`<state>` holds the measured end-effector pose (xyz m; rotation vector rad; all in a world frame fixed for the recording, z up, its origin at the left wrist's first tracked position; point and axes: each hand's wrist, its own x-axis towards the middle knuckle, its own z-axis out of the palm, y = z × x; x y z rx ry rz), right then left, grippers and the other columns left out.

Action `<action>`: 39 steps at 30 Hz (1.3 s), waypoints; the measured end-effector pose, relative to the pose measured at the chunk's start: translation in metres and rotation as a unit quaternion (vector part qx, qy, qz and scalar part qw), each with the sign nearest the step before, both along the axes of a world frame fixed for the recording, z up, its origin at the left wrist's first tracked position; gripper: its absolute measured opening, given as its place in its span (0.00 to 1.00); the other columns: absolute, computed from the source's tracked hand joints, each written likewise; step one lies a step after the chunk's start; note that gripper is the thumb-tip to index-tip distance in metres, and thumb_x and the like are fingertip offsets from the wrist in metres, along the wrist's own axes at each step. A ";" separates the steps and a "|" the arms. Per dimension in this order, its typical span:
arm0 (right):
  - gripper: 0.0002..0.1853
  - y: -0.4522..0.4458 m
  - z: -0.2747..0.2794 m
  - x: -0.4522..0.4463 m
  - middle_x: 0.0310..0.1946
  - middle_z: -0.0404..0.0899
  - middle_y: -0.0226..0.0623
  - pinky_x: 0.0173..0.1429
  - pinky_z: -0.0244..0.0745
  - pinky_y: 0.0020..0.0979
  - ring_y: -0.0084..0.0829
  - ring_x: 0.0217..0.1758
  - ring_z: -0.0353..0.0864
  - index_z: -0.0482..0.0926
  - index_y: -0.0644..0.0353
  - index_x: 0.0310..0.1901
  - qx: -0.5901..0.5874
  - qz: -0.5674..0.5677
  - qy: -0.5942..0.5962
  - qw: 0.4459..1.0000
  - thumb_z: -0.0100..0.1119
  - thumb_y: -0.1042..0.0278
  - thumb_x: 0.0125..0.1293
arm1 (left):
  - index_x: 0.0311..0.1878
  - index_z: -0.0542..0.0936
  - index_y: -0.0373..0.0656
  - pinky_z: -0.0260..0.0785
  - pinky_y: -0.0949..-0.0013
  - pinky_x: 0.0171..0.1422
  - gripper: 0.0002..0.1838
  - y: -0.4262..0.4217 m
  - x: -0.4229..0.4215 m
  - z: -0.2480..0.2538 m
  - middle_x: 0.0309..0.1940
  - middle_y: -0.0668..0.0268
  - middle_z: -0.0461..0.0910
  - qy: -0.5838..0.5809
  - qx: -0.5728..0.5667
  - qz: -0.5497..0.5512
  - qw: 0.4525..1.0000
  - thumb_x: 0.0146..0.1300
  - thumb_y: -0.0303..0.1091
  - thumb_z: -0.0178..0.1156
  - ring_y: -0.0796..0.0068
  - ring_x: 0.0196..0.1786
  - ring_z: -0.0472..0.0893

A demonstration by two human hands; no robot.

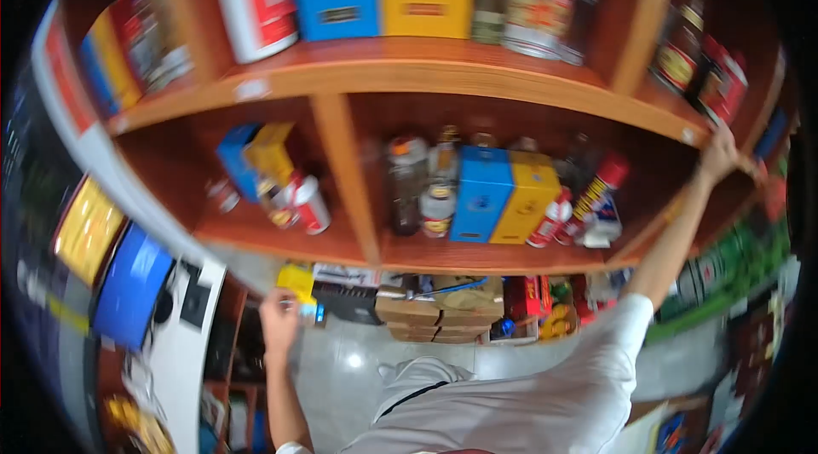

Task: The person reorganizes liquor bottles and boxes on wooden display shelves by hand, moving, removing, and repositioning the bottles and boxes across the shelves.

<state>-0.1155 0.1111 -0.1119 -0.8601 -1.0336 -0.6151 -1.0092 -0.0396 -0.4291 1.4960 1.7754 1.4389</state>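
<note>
- The right hand (722,154) is raised on an outstretched arm to the front edge of the wooden shelf (417,75), near its right end; its fingers are placed at the upper board, just below a red package (727,89); whether the edge is gripped or merely touched cannot be told, as the hand is small and blurred.
- The red package is set on the upper board, in the right-hand compartment; beside it a dark bottle (679,54) with a red and yellow label is stood.
- The left hand (279,319) is held low, below the lower board at the left; its fingers are bent close together; a yellow item (296,279) is seen just beyond the fingertips, but whether it is held or lies behind them cannot be told.
- On the lower board, in the wide compartment, a blue box (484,196) and an orange-yellow box (526,198) are set side by side; bottles are stood to their left, and a red spray can (598,186) is seen to their right, leaned in the view.
- Beneath the shelf, cardboard boxes (439,313) are stacked on the floor; a green crate (716,275) is placed at the right.
</note>
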 end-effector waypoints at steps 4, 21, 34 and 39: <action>0.14 -0.036 0.013 -0.057 0.40 0.91 0.34 0.58 0.75 0.25 0.22 0.46 0.84 0.89 0.65 0.48 -0.108 -0.119 0.056 0.985 0.59 0.64 0.76 | 0.58 0.77 0.39 0.73 0.63 0.57 0.22 0.069 -0.109 -0.011 0.50 0.61 0.77 -0.023 -0.002 0.071 0.997 0.60 0.26 0.68 0.68 0.50 0.78; 0.13 -0.267 -0.544 -0.483 0.24 0.75 0.30 0.25 0.67 0.29 0.25 0.24 0.72 0.80 0.62 0.36 -0.327 0.105 0.706 0.619 0.59 0.60 0.71 | 0.79 0.51 0.38 0.55 0.45 0.80 0.72 0.236 -0.281 -0.040 0.72 0.40 0.59 0.062 0.028 0.335 0.940 0.36 0.53 0.87 0.39 0.75 0.60; 0.08 -0.159 -0.384 -0.616 0.26 0.79 0.28 0.35 0.72 0.24 0.18 0.29 0.74 0.83 0.65 0.40 -0.483 0.146 0.242 0.829 0.57 0.71 0.75 | 0.79 0.55 0.39 0.64 0.55 0.77 0.64 0.310 -0.312 -0.050 0.71 0.45 0.67 -0.088 0.059 0.172 0.979 0.43 0.45 0.86 0.50 0.71 0.72; 0.11 -0.217 -0.440 -0.679 0.21 0.80 0.31 0.34 0.75 0.26 0.20 0.27 0.78 0.83 0.68 0.36 -0.574 0.101 0.211 0.785 0.56 0.71 0.73 | 0.68 0.69 0.39 0.73 0.56 0.64 0.47 0.318 -0.304 -0.063 0.55 0.54 0.84 -0.015 0.060 0.213 0.975 0.46 0.41 0.83 0.57 0.57 0.84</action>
